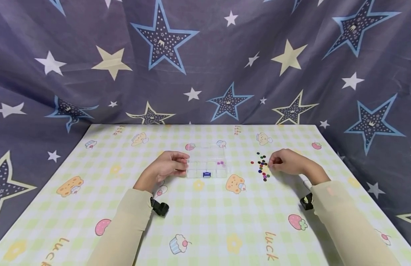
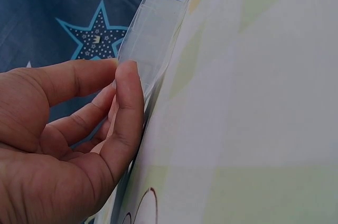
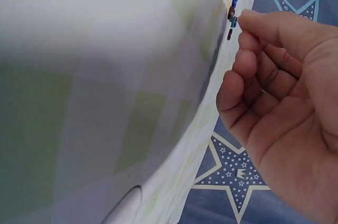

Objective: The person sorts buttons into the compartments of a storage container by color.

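A clear plastic compartment box [image 1: 197,172] with its lid [image 1: 208,150] raised stands at the middle of the table. A blue latch [image 1: 206,174] is on its front, and a few pinkish-purple pieces [image 1: 220,163] lie in a right-hand compartment. My left hand [image 1: 168,164] holds the left side of the box, thumb and index finger [image 2: 127,76] at its corner. Small round coloured pieces [image 1: 261,167], like flat beads, lie scattered to the right of the box. Beside them is my right hand [image 1: 288,162], fingers curled and tips [image 3: 247,20] right at the pieces; nothing shows between them.
The table [image 1: 205,221] has a green-and-white checked cloth printed with cartoon food. Behind it hangs a dark curtain [image 1: 205,55] with stars. Black wrist devices [image 1: 160,207] sit at both sleeves.
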{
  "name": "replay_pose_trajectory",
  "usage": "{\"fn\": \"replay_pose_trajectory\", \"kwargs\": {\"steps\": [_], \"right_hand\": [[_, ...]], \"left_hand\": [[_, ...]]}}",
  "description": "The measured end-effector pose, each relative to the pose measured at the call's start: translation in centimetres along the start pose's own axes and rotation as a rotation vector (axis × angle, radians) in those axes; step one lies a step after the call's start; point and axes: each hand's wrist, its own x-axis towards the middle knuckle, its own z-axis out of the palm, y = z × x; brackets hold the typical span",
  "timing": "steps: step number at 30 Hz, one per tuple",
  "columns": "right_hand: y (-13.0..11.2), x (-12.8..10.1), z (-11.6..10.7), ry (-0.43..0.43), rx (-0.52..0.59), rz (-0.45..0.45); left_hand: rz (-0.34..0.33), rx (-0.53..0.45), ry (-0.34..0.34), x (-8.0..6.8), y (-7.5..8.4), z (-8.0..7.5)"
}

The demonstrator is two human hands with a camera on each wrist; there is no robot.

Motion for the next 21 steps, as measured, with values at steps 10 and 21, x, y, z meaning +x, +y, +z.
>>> {"fn": "replay_pose_trajectory", "kwargs": {"steps": [10, 21], "right_hand": [[-0.3, -0.1, 0.1, -0.008, -0.006, 0.008], [-1.2, -0.5, 0.6, -0.087, 0.017, -0.045]], "left_hand": [[-0.006, 0.002, 0.007, 0.1, -0.1, -0.1], [-0.001, 0.009, -0.006, 0.2, -0.1, -0.2]]}}
